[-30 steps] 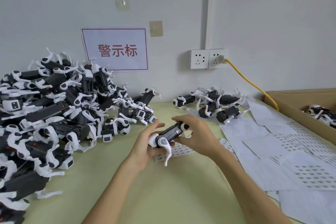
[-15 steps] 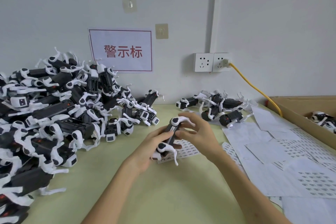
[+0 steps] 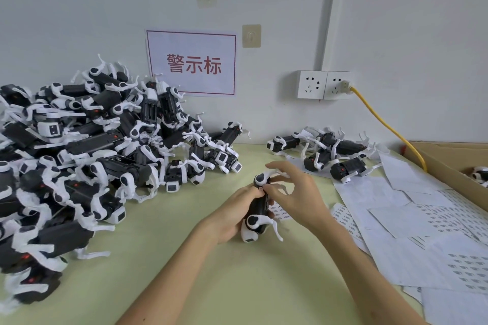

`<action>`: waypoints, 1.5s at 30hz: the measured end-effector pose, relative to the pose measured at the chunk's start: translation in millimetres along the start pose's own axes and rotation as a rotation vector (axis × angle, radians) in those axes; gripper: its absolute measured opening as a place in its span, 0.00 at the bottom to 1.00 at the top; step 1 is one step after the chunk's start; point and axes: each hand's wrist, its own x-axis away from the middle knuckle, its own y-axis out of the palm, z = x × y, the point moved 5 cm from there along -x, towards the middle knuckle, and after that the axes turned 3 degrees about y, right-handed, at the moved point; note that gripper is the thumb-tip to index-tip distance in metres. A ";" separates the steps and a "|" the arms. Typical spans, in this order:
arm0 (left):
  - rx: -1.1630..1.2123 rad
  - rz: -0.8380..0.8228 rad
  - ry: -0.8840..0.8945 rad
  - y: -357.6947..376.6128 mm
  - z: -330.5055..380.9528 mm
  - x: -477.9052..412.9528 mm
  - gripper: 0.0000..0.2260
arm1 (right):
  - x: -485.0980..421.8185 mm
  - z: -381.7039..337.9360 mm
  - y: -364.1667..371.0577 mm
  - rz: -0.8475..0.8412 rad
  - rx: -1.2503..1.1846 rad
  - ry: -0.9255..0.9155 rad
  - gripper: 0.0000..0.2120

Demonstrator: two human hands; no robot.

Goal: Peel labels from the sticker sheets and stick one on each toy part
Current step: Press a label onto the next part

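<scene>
**One toy part in hand**

Over the pale green desk (image 3: 237, 285), between the heap of black and white plastic toy parts (image 3: 92, 161) and the white paper sticker sheets (image 3: 422, 219), the left hand (image 3: 232, 211) is gripping one toy part (image 3: 260, 206). The right hand (image 3: 298, 192) is pinching its black body, other fingers (image 3: 280, 166) spread. It is probably light and stiff, with fragile thin legs, so hold the body.

Toy part (image 3: 258, 207) lay crosswise btw my hands 1 s ago; I've since turned it end-on, so it points away from me w/ a white leg end nearest me. L hand (image 3: 232, 215) now grips its left side, thumb on top. R hand (image 3: 298, 195) has left the far end: thumb + index pinch at the top, other fingers spread.
</scene>
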 end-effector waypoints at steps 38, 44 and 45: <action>0.065 0.000 -0.058 -8.8 -2.9 1.4 0.07 | -4.0 7.6 -8.4 -0.016 0.032 0.031 0.15; 0.191 -0.036 -0.114 -12.3 1.3 2.7 0.20 | -5.7 10.3 -10.2 -0.069 -0.158 0.176 0.03; 0.222 -0.065 -0.121 -11.9 2.0 3.4 0.23 | -5.3 11.6 -9.6 -0.094 -0.221 0.221 0.04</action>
